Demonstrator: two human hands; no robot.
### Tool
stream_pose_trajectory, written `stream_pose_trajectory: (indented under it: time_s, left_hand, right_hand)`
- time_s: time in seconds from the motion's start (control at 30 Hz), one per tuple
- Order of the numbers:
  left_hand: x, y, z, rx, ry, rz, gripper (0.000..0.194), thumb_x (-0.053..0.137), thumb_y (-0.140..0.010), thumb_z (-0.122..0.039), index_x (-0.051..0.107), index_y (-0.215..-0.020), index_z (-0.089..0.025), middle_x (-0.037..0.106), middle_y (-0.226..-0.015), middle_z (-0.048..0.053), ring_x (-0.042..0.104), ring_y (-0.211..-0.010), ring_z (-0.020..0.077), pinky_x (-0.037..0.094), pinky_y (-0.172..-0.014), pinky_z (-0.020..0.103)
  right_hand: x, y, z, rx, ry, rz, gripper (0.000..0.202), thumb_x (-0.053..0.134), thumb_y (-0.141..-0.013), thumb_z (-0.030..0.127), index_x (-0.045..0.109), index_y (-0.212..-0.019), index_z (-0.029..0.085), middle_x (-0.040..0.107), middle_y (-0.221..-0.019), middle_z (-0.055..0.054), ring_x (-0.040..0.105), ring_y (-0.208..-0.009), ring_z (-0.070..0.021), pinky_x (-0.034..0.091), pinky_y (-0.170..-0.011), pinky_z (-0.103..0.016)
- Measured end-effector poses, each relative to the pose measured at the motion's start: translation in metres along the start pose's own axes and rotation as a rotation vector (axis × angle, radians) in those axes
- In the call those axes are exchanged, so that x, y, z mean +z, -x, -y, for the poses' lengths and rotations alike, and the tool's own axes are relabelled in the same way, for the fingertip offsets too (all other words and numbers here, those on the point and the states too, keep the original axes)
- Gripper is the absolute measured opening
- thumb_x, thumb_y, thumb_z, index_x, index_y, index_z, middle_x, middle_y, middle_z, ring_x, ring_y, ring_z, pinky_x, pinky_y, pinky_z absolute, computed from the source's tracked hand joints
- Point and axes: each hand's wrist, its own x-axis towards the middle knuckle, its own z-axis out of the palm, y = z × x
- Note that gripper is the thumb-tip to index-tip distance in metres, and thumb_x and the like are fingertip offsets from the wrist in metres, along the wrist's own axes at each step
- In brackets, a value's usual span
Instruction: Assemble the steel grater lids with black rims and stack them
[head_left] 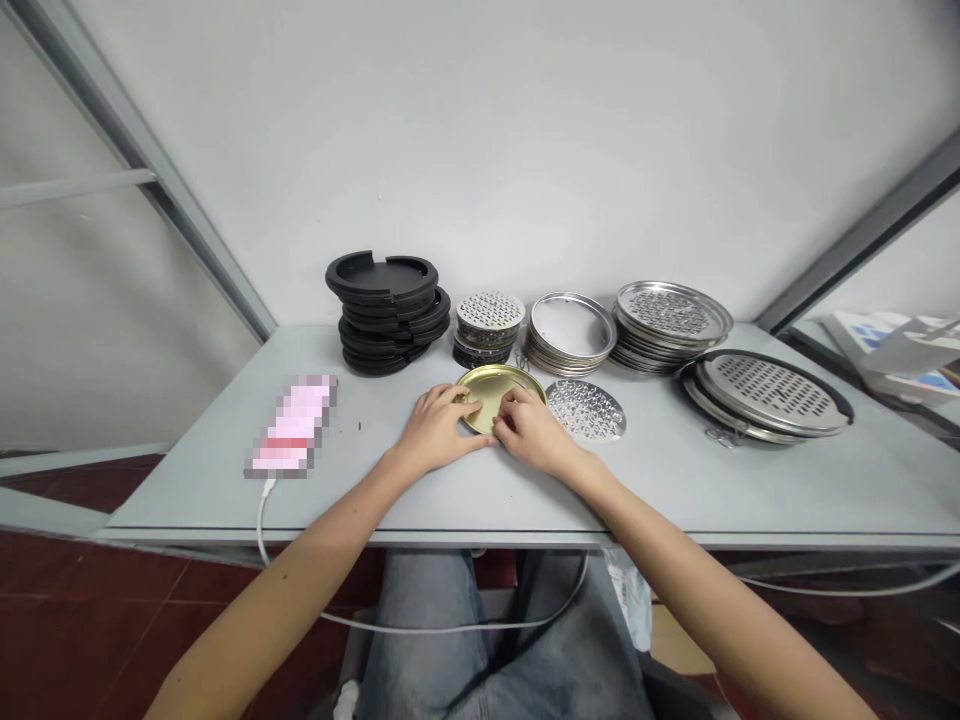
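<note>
Spreading its fingers [444, 394], the left hand [433, 420] probably steadies the gold dish [487, 384] back from the counter's [487, 500] front edge; the right hand [536, 430] curls, grasp unclear

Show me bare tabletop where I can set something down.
Broadest: front right of the table, between the right forearm and the grater pile at far right. Another, bar a dark speck, lies between the phone and left hand. Crowded: the back, from the black stack to the large graters, and around the gold dish, right hand and perforated disc.
</note>
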Motion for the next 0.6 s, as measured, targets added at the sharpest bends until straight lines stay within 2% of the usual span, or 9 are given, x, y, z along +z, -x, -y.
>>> stream_pose_trajectory:
  time_s: [0.2,0.43,0.6]
  left_hand:
    - [0.0013,-0.0003,0.0010,0.005,-0.014,-0.018,0.045,0.075,-0.073,-0.051,0.071,-0.110,-0.025,0.059,-0.130,0.007,0.049,-0.123,0.0297,0.041,-0.105,0.044]
    - [-0.0020,-0.0002,-0.0027,-0.032,-0.024,0.007,0.047,0.076,-0.073,-0.048,0.070,-0.114,-0.025,0.058,-0.133,0.006,0.048,-0.125,0.0293,0.039,-0.108,0.044]
    - [-0.0021,-0.0004,-0.0030,-0.028,-0.029,0.009,0.047,0.075,-0.074,-0.047,0.071,-0.115,-0.024,0.058,-0.133,0.007,0.048,-0.125,0.0290,0.039,-0.108,0.043]
  right_hand:
    - [0.0011,0.0009,0.0046,0.001,0.085,-0.001,0.019,0.050,-0.088,0.020,0.063,-0.075,0.014,0.057,-0.089,-0.011,0.053,-0.090,-0.0230,0.044,-0.087,-0.036]
    - [0.0026,0.0027,0.0031,-0.205,0.298,0.004,0.027,0.045,-0.092,0.020,0.065,-0.075,0.014,0.058,-0.081,-0.012,0.048,-0.088,-0.0257,0.039,-0.088,-0.040]
    - [0.0047,0.0039,0.0027,-0.230,0.349,0.000,0.028,0.043,-0.093,0.019,0.065,-0.077,0.012,0.059,-0.080,-0.012,0.046,-0.087,-0.0264,0.037,-0.087,-0.041]
